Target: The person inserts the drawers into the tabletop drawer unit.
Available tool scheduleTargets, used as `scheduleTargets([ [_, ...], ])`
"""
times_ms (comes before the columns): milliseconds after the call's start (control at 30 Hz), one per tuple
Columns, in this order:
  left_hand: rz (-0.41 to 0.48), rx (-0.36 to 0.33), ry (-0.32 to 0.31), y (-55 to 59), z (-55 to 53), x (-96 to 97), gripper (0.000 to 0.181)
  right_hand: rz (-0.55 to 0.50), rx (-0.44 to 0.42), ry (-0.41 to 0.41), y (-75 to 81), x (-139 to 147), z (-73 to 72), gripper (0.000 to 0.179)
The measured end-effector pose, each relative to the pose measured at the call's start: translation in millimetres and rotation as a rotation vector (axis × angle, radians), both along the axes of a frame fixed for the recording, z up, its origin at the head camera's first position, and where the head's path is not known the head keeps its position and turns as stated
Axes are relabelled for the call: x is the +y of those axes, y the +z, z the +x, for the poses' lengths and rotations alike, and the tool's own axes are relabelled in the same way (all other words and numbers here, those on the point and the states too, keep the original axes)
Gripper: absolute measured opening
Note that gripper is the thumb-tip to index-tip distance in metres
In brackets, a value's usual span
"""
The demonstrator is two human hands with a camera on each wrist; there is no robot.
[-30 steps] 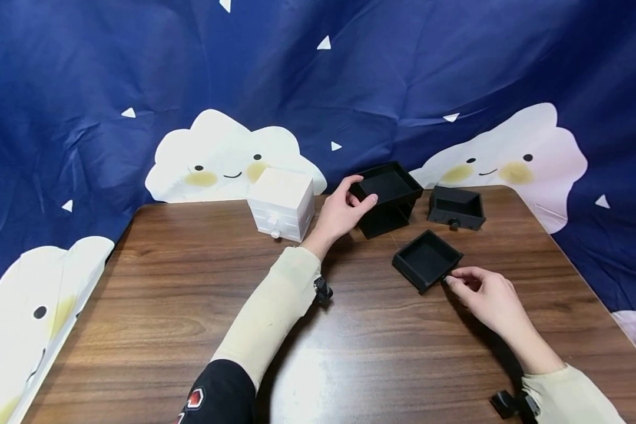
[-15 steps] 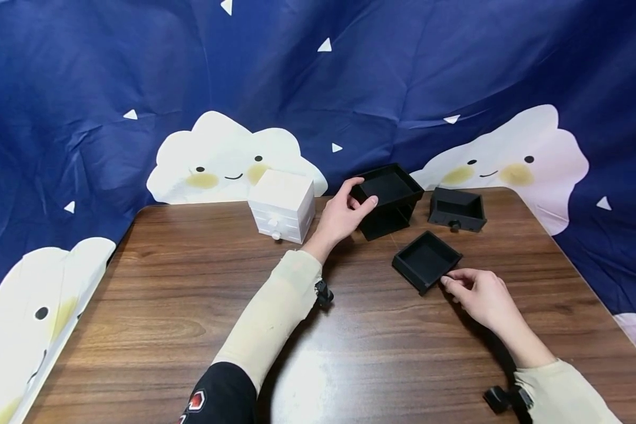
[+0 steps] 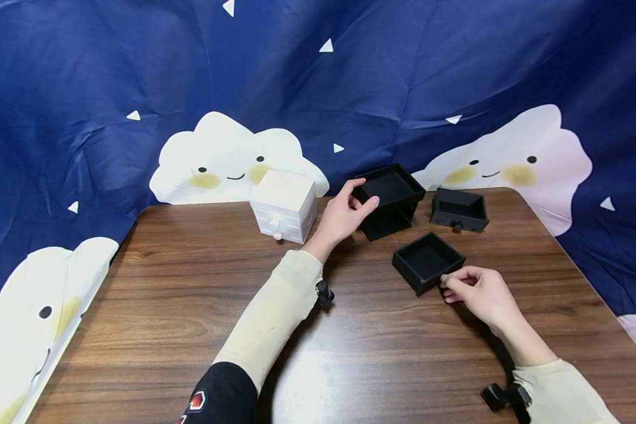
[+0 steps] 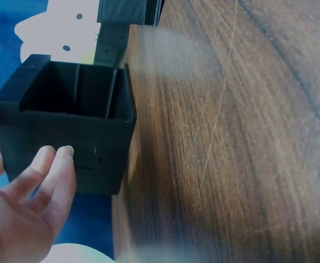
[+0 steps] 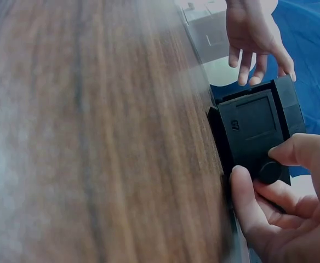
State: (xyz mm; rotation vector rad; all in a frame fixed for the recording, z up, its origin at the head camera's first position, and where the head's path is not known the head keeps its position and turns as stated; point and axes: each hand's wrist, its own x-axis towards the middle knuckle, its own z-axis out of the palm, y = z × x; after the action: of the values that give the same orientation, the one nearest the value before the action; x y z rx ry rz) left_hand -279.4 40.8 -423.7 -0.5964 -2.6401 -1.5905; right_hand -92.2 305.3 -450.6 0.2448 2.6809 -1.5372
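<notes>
My left hand (image 3: 341,215) holds a black drawer cabinet frame (image 3: 389,187) at the table's back edge, one finger and the thumb on its top rim. In the left wrist view, other fingers lie against the side of the frame (image 4: 108,159), whose open front shows rails inside. With my right hand (image 3: 484,294) I pinch the round knob (image 5: 269,171) of a black drawer (image 3: 428,262), which is in front of the frame and apart from it. The drawer looks slightly tilted; whether it touches the table is hard to tell.
A second black drawer (image 3: 458,211) with a knob sits at the back right. Left of the frame stands a small white drawer cabinet (image 3: 283,203). The wooden table (image 3: 164,306) ends at a blue curtain (image 3: 275,65) with clouds.
My right hand has shifted slightly left to the front of the drawer, and the drawer has tilted a little. My left hand and the cabinet frame have stayed put.
</notes>
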Motion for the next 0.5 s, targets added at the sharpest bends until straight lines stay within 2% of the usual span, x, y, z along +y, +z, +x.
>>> scheduleTargets([
  [267,0.002,-0.001,-0.006,-0.3,-0.5,0.6,0.060,-0.216,-0.033,-0.004,-0.1,1.7,-2.3,0.018],
  [500,-0.003,-0.004,-0.007,0.4,-1.0,0.8,0.060,-0.284,-0.040,-0.008,1.7,2.0,-3.9,0.016],
])
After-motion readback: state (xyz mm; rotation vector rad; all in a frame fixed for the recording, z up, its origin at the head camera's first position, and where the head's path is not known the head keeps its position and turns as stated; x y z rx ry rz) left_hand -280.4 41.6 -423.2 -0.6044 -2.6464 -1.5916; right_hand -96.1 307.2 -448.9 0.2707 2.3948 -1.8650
